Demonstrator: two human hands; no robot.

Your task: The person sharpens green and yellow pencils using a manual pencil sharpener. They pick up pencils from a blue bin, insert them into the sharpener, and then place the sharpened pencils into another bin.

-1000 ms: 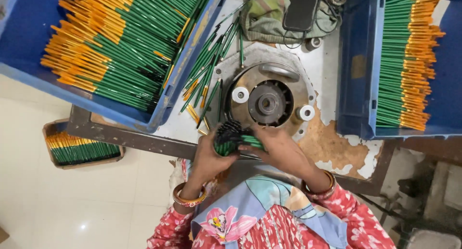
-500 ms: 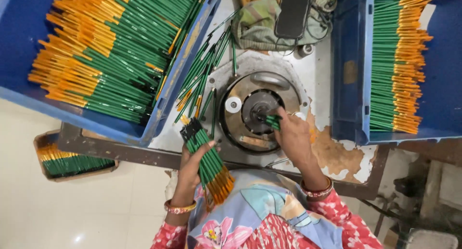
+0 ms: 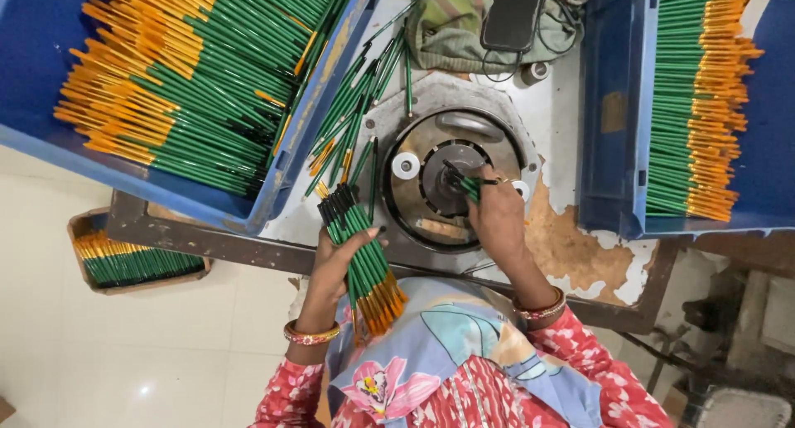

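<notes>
My left hand (image 3: 339,262) grips a bundle of green pencils (image 3: 361,258) with orange ends, held upright over the table's front edge, dark tips pointing away from me. My right hand (image 3: 495,214) pinches a single green pencil (image 3: 469,185) and presses its tip into the hub of a round metal machine (image 3: 451,184) set in the table. Two small white rollers (image 3: 405,165) sit on the machine's disc. Loose green pencils (image 3: 352,117) lie scattered just left of the machine.
A large blue crate (image 3: 273,180) full of green-and-orange pencils sits at the left. A second blue crate (image 3: 609,146) of pencils stands at the right. A green cloth bag and a black phone (image 3: 513,14) lie at the back. A small box of pencils (image 3: 124,258) rests on the floor.
Both hands held the bundle together in front of the machine. My left hand has since drawn the bundle back and left, while my right hand took one pencil to the machine's hub.
</notes>
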